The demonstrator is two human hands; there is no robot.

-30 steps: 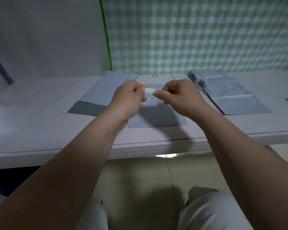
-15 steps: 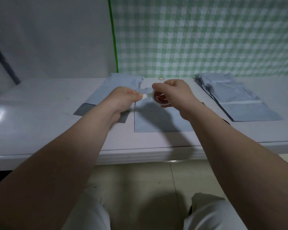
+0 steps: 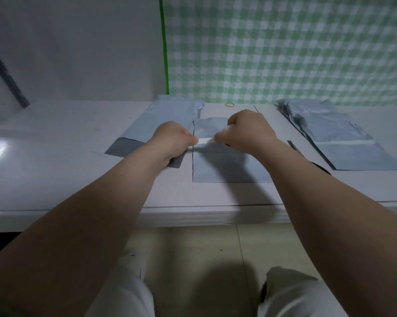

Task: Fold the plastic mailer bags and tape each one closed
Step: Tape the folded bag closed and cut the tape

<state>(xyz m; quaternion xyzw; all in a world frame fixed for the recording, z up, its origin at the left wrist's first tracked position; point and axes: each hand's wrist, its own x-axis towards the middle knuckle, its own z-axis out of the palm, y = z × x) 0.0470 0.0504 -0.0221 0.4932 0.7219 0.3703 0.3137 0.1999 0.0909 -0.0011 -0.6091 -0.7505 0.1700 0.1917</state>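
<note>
Pale tabletop (image 3: 55, 170), grey wall (image 3: 78, 53) behind it and green checked cloth (image 3: 284, 49) from 12 to 3 o'clock. Folded mailer bag (image 3: 227, 163) lies flat at table centre, near the front edge. Short white tape strip (image 3: 204, 140) is stretched level just over the bag's left part, across its left edge. Left hand (image 3: 174, 140) pinches the strip's left end between thumb and curled fingers. Right hand (image 3: 250, 131) is fisted, fingertips pinching the strip's right end; whatever else sits inside the fist is hidden. Unfolded mailer pile (image 3: 167, 117) lies at 10 o'clock of the bag, dark underside showing at its near end, partly under the left wrist. Second mailer stack (image 3: 330, 138) at 2 o'clock, well apart. Yellow rubber band (image 3: 230, 104) at 12 o'clock by the cloth. Tiled floor (image 3: 193, 248) and knees in light trousers (image 3: 291, 294) at 6 o'clock.
</note>
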